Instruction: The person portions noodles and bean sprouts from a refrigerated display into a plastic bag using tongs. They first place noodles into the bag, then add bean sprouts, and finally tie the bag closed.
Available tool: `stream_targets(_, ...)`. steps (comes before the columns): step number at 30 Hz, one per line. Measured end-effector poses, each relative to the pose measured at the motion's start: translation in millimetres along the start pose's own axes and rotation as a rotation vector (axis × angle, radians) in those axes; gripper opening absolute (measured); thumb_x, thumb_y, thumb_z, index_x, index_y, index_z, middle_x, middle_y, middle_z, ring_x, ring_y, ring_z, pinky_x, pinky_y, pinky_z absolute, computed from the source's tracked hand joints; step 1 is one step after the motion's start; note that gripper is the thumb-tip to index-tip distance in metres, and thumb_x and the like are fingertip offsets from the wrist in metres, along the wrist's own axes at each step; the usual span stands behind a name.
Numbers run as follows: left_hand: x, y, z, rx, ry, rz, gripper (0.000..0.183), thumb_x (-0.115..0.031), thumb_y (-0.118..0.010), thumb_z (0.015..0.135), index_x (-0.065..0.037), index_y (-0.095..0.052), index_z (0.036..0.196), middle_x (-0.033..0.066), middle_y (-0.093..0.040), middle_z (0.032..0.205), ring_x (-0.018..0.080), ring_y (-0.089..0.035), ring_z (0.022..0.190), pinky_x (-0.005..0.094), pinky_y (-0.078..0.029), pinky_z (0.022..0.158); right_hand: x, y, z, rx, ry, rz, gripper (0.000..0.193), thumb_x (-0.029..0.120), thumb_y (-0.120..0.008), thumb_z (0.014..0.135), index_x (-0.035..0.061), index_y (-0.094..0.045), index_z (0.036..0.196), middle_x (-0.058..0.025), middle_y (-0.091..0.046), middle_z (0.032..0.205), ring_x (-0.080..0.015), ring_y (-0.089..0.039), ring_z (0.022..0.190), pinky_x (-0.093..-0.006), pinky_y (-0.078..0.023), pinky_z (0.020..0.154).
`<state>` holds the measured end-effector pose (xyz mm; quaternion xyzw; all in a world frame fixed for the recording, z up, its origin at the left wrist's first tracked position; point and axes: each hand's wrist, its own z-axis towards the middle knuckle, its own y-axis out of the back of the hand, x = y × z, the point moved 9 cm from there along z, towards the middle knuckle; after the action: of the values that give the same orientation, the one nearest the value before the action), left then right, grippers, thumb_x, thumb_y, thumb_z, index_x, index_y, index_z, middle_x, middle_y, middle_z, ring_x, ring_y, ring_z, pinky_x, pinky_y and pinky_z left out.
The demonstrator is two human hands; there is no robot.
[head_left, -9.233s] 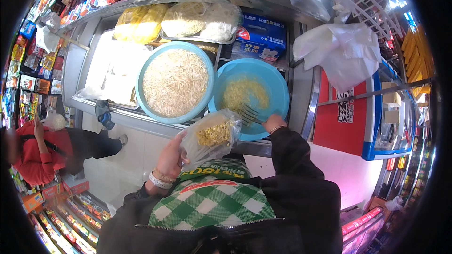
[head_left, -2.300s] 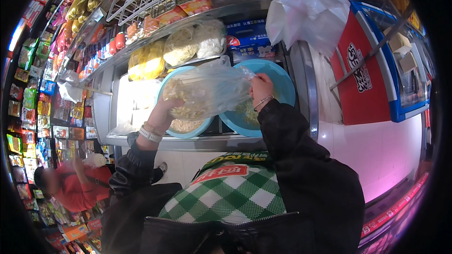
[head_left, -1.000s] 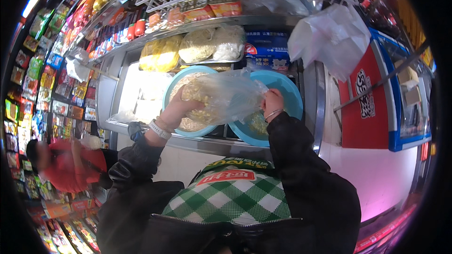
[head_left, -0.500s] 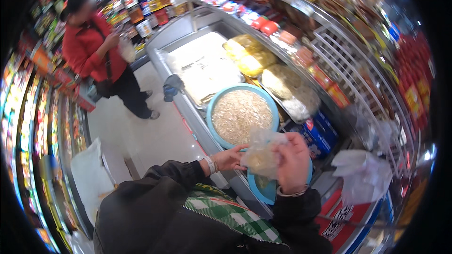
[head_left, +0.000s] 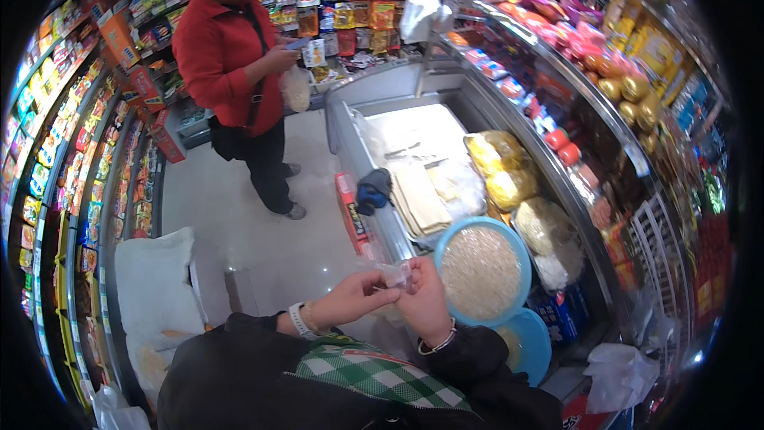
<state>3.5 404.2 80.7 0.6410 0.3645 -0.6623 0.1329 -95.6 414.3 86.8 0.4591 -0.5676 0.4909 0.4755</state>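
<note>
My left hand (head_left: pixel 348 300) and my right hand (head_left: pixel 425 304) meet over the near rim of the display case. Between them the gathered top of a clear plastic bag (head_left: pixel 395 274) is pinched in the fingers of both. Its lower part hangs beneath my hands, mostly hidden by them. Just right of my right hand stands a light blue basin (head_left: pixel 525 248) full of pale, shredded-looking food. A second blue basin (head_left: pixel 539 342), partly behind my right forearm, has a little pale stuff in it.
The display case (head_left: pixel 340 131) holds stacked flat sheets (head_left: pixel 420 199) and bagged yellow food (head_left: pixel 503 166). A person in red (head_left: pixel 213 56) stands across the aisle, holding a phone and a bag. White plastic bags (head_left: pixel 621 374) lie at right; a cloth-covered seat (head_left: pixel 155 271) is at left.
My hands have come left from above the basins to the case's near edge, bringing the plastic bag. Both now pinch its top. The view has swung, so the other person appears closer.
</note>
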Motion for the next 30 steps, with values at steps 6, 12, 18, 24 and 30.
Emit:
stream_targets(6,6.9,139.9,-14.4,-0.364,0.195,-0.075,0.028,-0.024,-0.052,0.098,-0.002,-0.061,0.112,0.0029,-0.066,0.097,0.0109,-0.059,0.093,0.0251,-0.045,0.086,-36.4,-106.6,72.4,0.117,-0.03,-0.056,0.043,-0.001,-0.071,0.075,0.001,-0.042,0.107,-0.0075,-0.059,0.093,-0.0116,-0.06,0.084,-0.0261,-0.049,0.07)
stream_targets(12,-29.6,272.0,-33.0,-0.598,-0.059,-0.268,0.026,-0.028,-0.047,0.1,-0.006,-0.061,0.101,0.002,-0.064,0.081,0.0119,-0.059,0.074,0.0264,-0.045,0.072,-72.9,-125.7,160.4,0.101,-0.311,0.15,0.024,0.001,-0.068,0.08,0.001,-0.052,0.098,-0.0044,-0.062,0.08,-0.009,-0.057,0.065,-0.0206,-0.045,0.058)
stream_targets(18,-44.0,391.1,-60.9,-0.756,0.056,-0.048,0.022,-0.024,-0.047,0.099,-0.006,-0.06,0.095,-0.0048,-0.037,0.057,0.0082,-0.042,0.051,0.0228,-0.039,0.054,-36.5,-103.3,246.2,0.126,-0.254,0.528,0.004,0.005,-0.052,0.09,0.002,-0.055,0.09,-0.0105,-0.065,0.086,-0.0084,-0.054,0.058,-0.0183,-0.043,0.053)
stream_targets(24,-14.6,375.0,14.0,-0.616,0.284,0.07,0.029,-0.026,-0.048,0.099,-0.003,-0.064,0.092,0.0012,-0.058,0.074,0.0079,-0.054,0.063,0.0232,-0.044,0.054,-37.2,-170.5,293.4,0.329,-0.252,0.067,0.031,0.003,-0.057,0.088,0.0055,-0.046,0.117,-0.0094,-0.064,0.095,-0.0085,-0.053,0.065,-0.0227,-0.042,0.058)
stream_targets(30,-60.1,374.9,100.2,-0.634,0.078,-0.451,0.028,-0.026,-0.048,0.099,-0.006,-0.063,0.088,-0.0019,-0.06,0.078,0.0077,-0.056,0.072,0.0238,-0.046,0.067,-20.2,-199.1,345.4,0.391,0.028,-0.107,0.019,0.005,-0.058,0.09,0.0057,-0.046,0.105,-0.0027,-0.059,0.09,-0.0079,-0.058,0.076,-0.0232,-0.047,0.066)
